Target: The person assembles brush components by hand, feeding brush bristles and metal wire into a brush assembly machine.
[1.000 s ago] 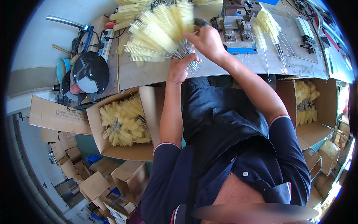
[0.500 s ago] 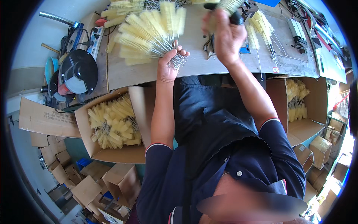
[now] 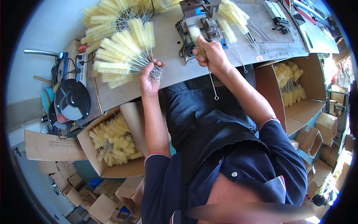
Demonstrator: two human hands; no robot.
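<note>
Head-worn view, facing down (wide fisheye), near, above the workbench [image 3: 166, 37]

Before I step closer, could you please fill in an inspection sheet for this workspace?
Surface: grey bench, with a metal press on it.
Brushes: a fanned bundle and a single brush are in hand, all with pale yellow bristles.
Clutter: loose brushes lie right of the press and at the bench's far left.
Left hand: fingers closed around the bundle's wire stems.
Right hand: grips the single brush, its ring end pointing toward the apron; contact with the press cannot be told.
Cables: black cable by the power strip.
Surroundings: open cardboard boxes holding brushes at left and right.
</note>
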